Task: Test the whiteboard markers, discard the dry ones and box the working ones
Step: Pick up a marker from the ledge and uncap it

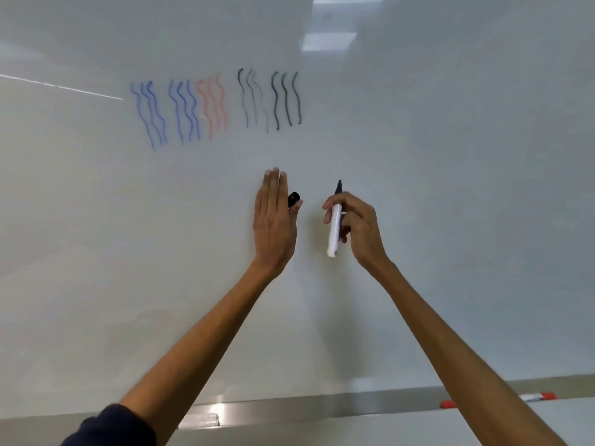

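Before the whiteboard [450, 188], the right hand [357, 226] grips an uncapped marker [335, 230] tip-up while the left hand [273, 226], fingers straight, pinches a black cap [293, 198] under its thumb.

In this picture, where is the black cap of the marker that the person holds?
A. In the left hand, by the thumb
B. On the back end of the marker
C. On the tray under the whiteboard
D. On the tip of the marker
A: the black cap sticks out at the thumb of the left hand, while the marker in the right hand shows a bare dark tip, pointing up.
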